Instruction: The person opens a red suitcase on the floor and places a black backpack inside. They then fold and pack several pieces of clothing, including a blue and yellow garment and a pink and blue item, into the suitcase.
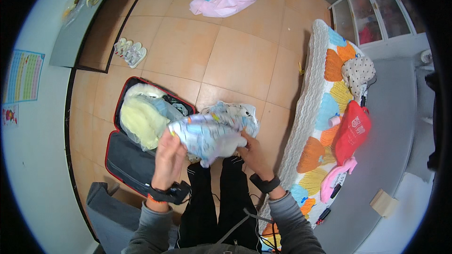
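Both hands hold a light blue and white patterned cloth item (208, 135), blurred, above the floor in front of my legs. My left hand (169, 153) grips its left end; my right hand (252, 153) has its right edge between the fingers. Just beyond the cloth lies a clear plastic bag (249, 116) with patterned fabric inside, partly covered by it. On the left stands an open black suitcase (127, 162) with red edging. A pale yellow fluffy item (141, 118) in clear plastic fills its far half.
Pink and blue cloths (224, 1) lie on the tiled floor farther off, and white shoes (130, 52) near the left table (67, 42). A sofa with a colourful cover (300, 130) runs along the right, holding a red bag (353, 132). A grey chair (113, 215) is at lower left.
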`<state>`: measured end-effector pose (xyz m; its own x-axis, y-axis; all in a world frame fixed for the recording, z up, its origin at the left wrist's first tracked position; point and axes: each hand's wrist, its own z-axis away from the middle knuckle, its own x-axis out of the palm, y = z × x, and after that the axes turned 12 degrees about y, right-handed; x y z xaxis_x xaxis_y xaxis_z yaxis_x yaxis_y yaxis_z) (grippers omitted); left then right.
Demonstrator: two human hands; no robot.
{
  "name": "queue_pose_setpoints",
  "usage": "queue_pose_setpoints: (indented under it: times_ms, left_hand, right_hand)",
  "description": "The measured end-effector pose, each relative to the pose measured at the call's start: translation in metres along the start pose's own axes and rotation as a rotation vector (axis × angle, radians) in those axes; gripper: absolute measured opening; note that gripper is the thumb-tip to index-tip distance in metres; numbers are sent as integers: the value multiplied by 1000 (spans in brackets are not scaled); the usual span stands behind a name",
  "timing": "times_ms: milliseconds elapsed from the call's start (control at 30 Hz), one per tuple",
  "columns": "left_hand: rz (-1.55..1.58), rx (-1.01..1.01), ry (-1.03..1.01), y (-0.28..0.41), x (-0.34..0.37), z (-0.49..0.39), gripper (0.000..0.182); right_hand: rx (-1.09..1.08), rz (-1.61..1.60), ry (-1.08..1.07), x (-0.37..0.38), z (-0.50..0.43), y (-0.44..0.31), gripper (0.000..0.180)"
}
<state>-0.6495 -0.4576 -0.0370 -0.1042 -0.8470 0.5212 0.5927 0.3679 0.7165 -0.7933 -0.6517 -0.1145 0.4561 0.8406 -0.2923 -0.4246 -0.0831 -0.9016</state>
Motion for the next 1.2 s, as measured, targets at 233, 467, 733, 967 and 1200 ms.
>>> queue_pose_setpoints:
  times_ms: [233, 467, 733, 967, 1200]
  left_hand:
    - [-564, 103, -20, 32, -32, -15, 100]
    - [-727, 328, -74, 8, -45, -22, 97]
    - [-716, 422, 104, 119, -50, -32, 18]
    - [-546, 816, 415, 250, -80, 36, 19]
    - [-272, 792, 323, 316, -69, 124, 19]
  right_hand:
    - [238, -716, 41, 0, -26, -119, 30]
    - [116, -798, -128, 23, -30, -219, 34]
    - [-156, -538, -6, -14, -38, -309, 30]
    - [-700, 331, 380, -28, -43, -356, 18]
    - [-726, 495, 498, -8, -42, -373, 15]
